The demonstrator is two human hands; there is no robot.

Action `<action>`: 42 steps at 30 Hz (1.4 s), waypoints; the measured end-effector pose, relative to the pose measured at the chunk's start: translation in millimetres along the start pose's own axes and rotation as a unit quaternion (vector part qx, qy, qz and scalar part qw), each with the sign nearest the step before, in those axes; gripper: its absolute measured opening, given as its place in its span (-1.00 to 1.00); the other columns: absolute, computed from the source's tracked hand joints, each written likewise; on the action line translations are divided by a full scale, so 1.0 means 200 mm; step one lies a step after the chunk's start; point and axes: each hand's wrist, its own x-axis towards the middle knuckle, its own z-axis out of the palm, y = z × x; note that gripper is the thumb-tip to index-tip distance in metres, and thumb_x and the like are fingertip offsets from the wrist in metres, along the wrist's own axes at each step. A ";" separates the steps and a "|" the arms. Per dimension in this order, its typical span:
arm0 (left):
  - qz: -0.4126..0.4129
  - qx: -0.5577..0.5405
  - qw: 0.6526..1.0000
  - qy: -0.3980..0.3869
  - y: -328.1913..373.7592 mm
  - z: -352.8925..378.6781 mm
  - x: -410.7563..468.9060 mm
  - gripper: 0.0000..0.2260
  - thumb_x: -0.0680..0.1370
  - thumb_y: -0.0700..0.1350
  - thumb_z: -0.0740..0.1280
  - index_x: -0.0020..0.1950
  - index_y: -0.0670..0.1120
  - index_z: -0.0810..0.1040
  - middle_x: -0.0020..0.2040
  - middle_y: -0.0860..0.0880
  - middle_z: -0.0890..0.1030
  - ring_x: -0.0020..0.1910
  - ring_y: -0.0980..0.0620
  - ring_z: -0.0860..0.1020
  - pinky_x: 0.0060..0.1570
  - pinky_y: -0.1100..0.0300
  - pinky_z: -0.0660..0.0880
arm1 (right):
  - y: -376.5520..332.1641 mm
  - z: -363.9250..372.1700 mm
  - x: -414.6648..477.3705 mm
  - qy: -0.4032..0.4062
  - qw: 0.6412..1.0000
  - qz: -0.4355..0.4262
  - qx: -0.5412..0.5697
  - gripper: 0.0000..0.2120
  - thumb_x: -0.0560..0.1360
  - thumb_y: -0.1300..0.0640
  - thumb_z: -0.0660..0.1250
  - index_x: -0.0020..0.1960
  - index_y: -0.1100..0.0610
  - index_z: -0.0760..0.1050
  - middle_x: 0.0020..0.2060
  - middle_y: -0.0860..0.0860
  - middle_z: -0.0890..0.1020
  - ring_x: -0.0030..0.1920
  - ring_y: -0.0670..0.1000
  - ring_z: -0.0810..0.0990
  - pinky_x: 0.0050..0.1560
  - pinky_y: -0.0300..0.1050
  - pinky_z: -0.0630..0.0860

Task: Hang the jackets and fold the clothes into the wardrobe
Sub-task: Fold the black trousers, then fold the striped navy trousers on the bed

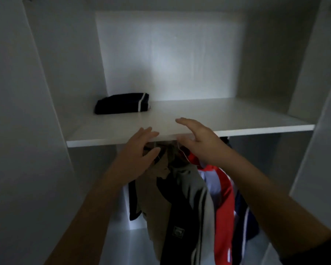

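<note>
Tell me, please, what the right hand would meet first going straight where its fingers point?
Probably the white shelf, whose front edge the right hand overlaps; the folded dark garment lies further left, depth unclear.

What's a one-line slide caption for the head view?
Left hand and right hand, both open, at the wardrobe shelf edge above hung jackets; a folded dark garment lies on it.

**One piece folded above, jackets hung below**

In your wardrobe (170, 54), take the white shelf (237, 119) as your mark. Toward its left rear lies a folded dark garment (122, 103) (flat and compact, its white stripe at the right end). Under the shelf's front edge your jackets hang bunched and touching: a tan jacket (157, 192) leftmost, a grey-and-black jacket (187, 197) beside it, and a red-and-white jacket (224, 197) to the right.
</note>
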 end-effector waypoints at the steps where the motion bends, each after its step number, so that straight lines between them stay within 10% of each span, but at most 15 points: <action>1: 0.015 -0.011 1.000 -0.010 0.06 0.04 -0.05 -0.63 0.59 -0.05 0.27 0.39 0.11 0.36 0.49 0.11 0.24 0.49 0.19 0.04 0.44 0.17 0.04 | 0.01 -0.03 -0.11 0.021 1.000 0.013 0.012 -0.55 0.58 0.07 0.27 0.45 0.04 0.31 0.43 -0.03 0.35 0.41 -0.10 0.30 0.30 -0.41 0.14; 11: 0.111 -0.163 0.968 -0.154 0.75 0.74 -0.50 -0.72 0.54 -0.24 0.34 0.24 -0.05 0.51 0.08 0.16 0.54 0.08 0.34 0.47 0.14 0.48 0.30 | 0.16 -0.35 -1.41 0.149 0.964 0.222 -0.003 -0.62 0.56 0.13 0.30 0.36 0.08 0.41 0.21 -0.16 0.45 0.20 -0.31 0.38 0.15 -0.63 0.17; 15: 0.166 -0.223 0.926 -0.256 1.20 1.16 -0.84 -0.74 0.56 -0.19 0.32 0.23 0.03 0.51 0.21 0.17 0.53 0.24 0.32 0.43 0.22 0.49 0.27 | 0.10 -0.60 -2.15 0.185 0.922 0.336 -0.056 -0.62 0.58 0.02 0.26 0.39 -0.05 0.37 0.25 -0.21 0.44 0.18 -0.33 0.39 0.10 -0.60 0.20; 25: 0.277 -0.320 0.751 -0.507 2.48 1.79 -2.01 -0.71 0.58 0.00 0.23 0.30 0.13 0.44 0.26 0.29 0.47 0.24 0.42 0.36 0.10 0.61 0.25 | -0.51 -0.99 -3.88 0.302 0.744 0.577 -0.151 -0.63 0.57 -0.03 0.24 0.37 -0.07 0.38 0.31 -0.17 0.46 0.26 -0.22 0.39 0.22 -0.28 0.30; 34: 0.383 -0.331 0.593 -0.627 3.32 2.08 -2.79 -0.76 0.58 -0.11 0.28 0.24 0.00 0.52 0.22 0.14 0.53 0.18 0.31 0.43 0.09 0.60 0.24 | -1.00 -1.12 -4.87 0.451 0.545 0.683 -0.183 -0.67 0.54 0.13 0.32 0.30 0.01 0.47 0.13 -0.15 0.53 -0.01 -0.45 0.45 -0.05 -0.63 0.28; 38: 0.410 -0.331 0.517 -0.675 3.70 2.27 -3.15 -0.77 0.58 -0.10 0.28 0.23 0.02 0.53 0.17 0.18 0.52 0.03 0.40 0.45 0.00 0.63 0.27 | -1.09 -1.20 -5.31 0.492 0.457 0.716 -0.192 -0.67 0.54 0.09 0.32 0.30 -0.01 0.47 0.14 -0.13 0.55 0.14 -0.21 0.49 0.09 -0.38 0.36; 42: 0.425 -0.322 0.449 -0.717 4.09 2.47 -3.47 -0.79 0.58 -0.10 0.28 0.20 0.03 0.54 0.15 0.15 0.54 0.07 0.35 0.48 0.03 0.56 0.32 | -1.16 -1.30 -5.69 0.539 0.370 0.733 -0.190 -0.72 0.53 0.08 0.33 0.24 -0.06 0.49 0.09 -0.18 0.55 0.14 -0.19 0.51 0.03 -0.53 0.30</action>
